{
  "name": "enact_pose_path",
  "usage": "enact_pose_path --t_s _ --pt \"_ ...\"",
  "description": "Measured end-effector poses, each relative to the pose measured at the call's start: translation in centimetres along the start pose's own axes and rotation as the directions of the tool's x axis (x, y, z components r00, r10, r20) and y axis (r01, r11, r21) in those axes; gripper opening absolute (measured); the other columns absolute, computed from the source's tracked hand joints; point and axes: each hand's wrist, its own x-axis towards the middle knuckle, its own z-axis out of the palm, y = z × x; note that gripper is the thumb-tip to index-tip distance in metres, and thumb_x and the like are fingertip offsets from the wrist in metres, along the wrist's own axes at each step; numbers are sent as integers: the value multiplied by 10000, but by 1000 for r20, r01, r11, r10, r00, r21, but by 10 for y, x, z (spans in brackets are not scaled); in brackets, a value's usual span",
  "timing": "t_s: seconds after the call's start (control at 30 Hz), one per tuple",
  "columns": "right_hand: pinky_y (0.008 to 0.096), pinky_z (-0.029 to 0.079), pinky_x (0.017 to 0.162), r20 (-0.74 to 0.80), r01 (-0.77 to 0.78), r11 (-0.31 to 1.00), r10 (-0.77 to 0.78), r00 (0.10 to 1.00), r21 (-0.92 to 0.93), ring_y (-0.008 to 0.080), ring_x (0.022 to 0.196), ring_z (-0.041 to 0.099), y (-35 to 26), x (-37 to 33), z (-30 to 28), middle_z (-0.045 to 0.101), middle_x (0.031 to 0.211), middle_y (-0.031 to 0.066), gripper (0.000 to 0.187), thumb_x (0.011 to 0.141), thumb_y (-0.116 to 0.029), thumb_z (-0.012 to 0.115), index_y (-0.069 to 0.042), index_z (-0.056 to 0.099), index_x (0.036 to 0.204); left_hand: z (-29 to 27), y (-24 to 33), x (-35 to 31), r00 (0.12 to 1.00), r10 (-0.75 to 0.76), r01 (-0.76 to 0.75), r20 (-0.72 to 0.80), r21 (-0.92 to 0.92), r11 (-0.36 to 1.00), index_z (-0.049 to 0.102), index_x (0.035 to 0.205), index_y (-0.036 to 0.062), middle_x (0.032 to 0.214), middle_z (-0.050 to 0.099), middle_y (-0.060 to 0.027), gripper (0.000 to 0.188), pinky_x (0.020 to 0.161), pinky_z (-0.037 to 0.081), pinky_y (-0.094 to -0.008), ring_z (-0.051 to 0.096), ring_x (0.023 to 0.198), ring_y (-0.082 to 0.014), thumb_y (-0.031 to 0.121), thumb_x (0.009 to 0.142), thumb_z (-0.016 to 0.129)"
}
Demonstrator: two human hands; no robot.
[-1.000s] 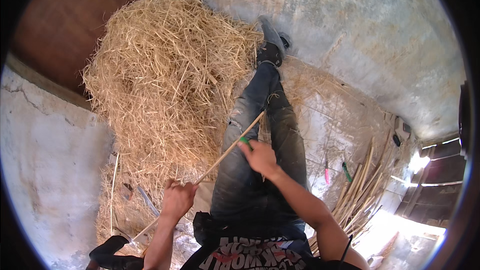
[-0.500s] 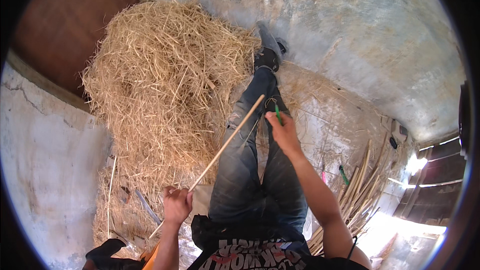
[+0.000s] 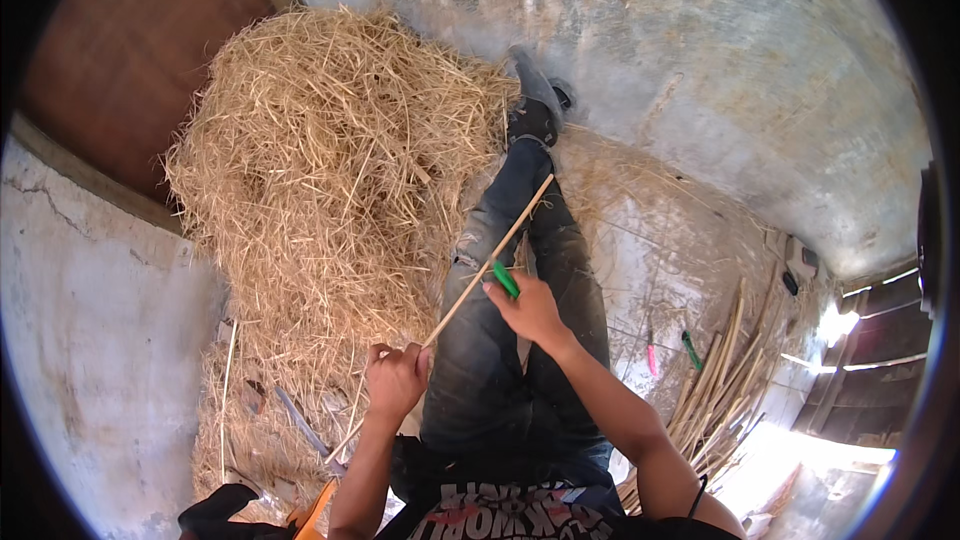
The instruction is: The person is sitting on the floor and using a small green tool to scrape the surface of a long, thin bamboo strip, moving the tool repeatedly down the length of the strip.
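Fingers of the left hand (image 3: 397,378) grip a thin bamboo stick (image 3: 487,265) slanting across the jeans; the right hand (image 3: 530,308) presses a green-handled knife (image 3: 506,280) against it, beside straw (image 3: 330,190).

I see a pale, smooth wooden stick (image 3: 487,266), a glossy green plastic handle (image 3: 505,280), dry, rough straw (image 3: 330,180), worn matt denim jeans (image 3: 490,360), and a rough, stained concrete floor (image 3: 700,90).

The green-handled tool (image 3: 505,280) has its working end hidden behind the right hand (image 3: 530,308).
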Motion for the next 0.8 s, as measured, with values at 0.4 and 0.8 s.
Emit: enact_pose_path --t_s 0.4,0.8 --pt "523 565 595 178 138 888 -65 982 -438 431 641 705 3 -39 33 683 643 210 615 1022 -584 580 -52 688 733 35 8 23 998 43 -45 50 41 998 669 822 95 603 648 -173 290 846 494 -446 670 606 -360 305 1020 641" --pt "579 564 807 12 -212 866 244 970 -453 498 875 707 28 -6 11 733 928 290 703 1060 -650 430 -26 734 946 -75 -70 -105 973 12 -65 229 226 972 657 798 138 609 638 -88 279 982 478 -470 654 603 -283 309 1019 646"
